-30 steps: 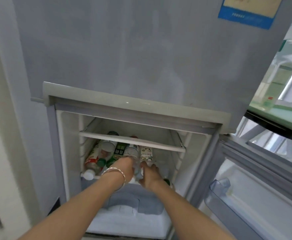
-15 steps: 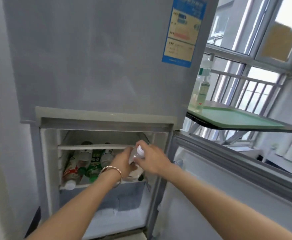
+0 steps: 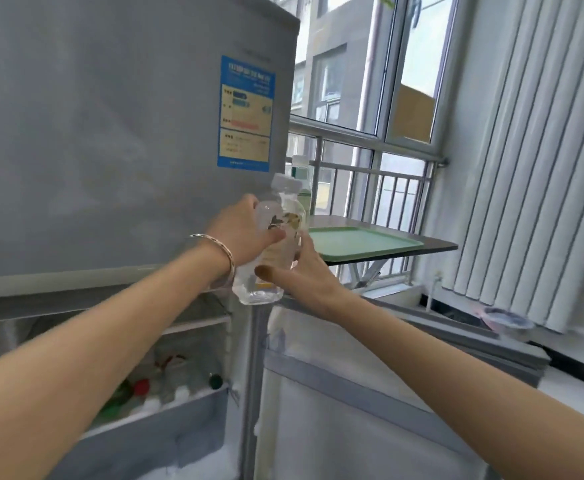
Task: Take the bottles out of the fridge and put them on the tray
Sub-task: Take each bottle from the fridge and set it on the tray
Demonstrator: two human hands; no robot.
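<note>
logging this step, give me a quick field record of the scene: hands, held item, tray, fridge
left hand: gripping the clear bottle near its upper half
right hand: on the same bottle, lower down
held bottle: upright, white cap, lifted in front of the fridge
tray: green tray on the table by the window, one bottle at its far corner
fridge: lower compartment open, more bottles inside

The bottle point(image 3: 272, 244) is clear glossy plastic with a paper-like label. The fridge point(image 3: 110, 133) front is matt grey, smooth. The tray point(image 3: 363, 242) looks smooth matt green plastic. The bracelet point(image 3: 219, 249) is shiny metal.
</note>
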